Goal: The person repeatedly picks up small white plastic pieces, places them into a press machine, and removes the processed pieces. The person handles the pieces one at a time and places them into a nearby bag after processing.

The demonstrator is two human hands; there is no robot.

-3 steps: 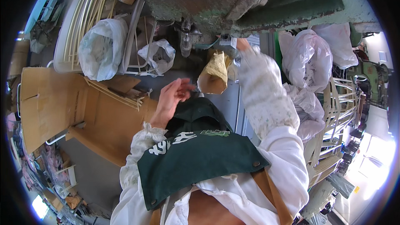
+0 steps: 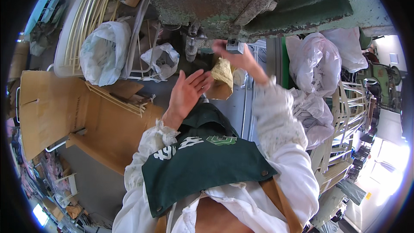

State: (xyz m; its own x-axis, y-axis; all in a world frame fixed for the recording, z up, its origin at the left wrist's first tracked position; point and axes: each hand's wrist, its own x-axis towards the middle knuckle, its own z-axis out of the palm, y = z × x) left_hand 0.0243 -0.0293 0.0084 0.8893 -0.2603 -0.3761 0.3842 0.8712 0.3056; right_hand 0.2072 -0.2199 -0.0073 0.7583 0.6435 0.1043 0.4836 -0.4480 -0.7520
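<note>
Showing tan tube [image 2: 223,82] | just beside left grip [image 2: 186,92] | near right grip [image 2: 239,59]

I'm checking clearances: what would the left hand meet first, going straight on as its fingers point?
Probably the crumpled tan paper-like bundle, next in line beyond the left hand's fingertips; depth is unclear, so it might pass above.

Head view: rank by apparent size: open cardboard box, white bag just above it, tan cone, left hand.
1. Cardboard box
2. White bag
3. Left hand
4. Tan cone
Nearness to the camera may enlarge the hand.
</note>
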